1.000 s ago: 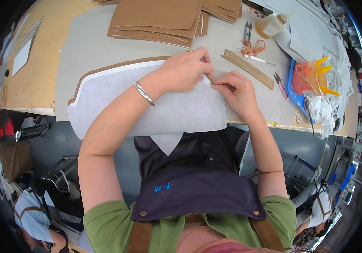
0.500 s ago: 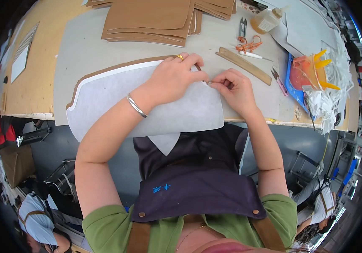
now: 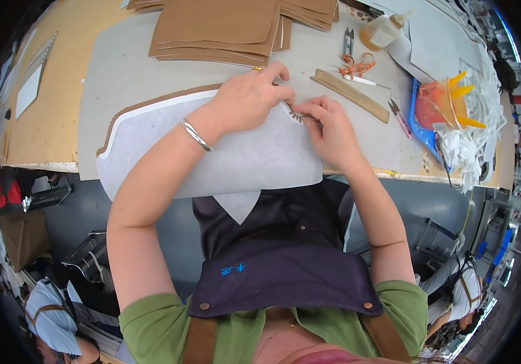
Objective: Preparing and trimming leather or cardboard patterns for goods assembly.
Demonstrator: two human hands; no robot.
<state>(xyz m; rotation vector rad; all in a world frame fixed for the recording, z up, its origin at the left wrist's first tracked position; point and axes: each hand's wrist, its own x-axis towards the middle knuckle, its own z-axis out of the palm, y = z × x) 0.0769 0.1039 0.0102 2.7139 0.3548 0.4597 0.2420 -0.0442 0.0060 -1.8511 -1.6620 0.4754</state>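
Note:
A brown leather panel with a white backing lies backing side up, its near part hanging over the table's front edge. Its brown far edge is bordered by a white strip. My left hand, with curled fingers, grips that edge near the right corner. Just to the right, the thumb and forefinger of my right hand pinch the rim of the same corner. Between the two hands, small dark notches or pleats show along the curved corner. My fingers partly hide the edge.
Beyond the panel lies a stack of brown pieces. To the right are a wooden strip, a white-handled awl, thread snips, pink-handled snips, a glue bottle and a blue tray by white scraps.
My left hand has shifted slightly away from me along the edge. My right hand has moved a little left and its grip has changed, and the notched corner now shows.

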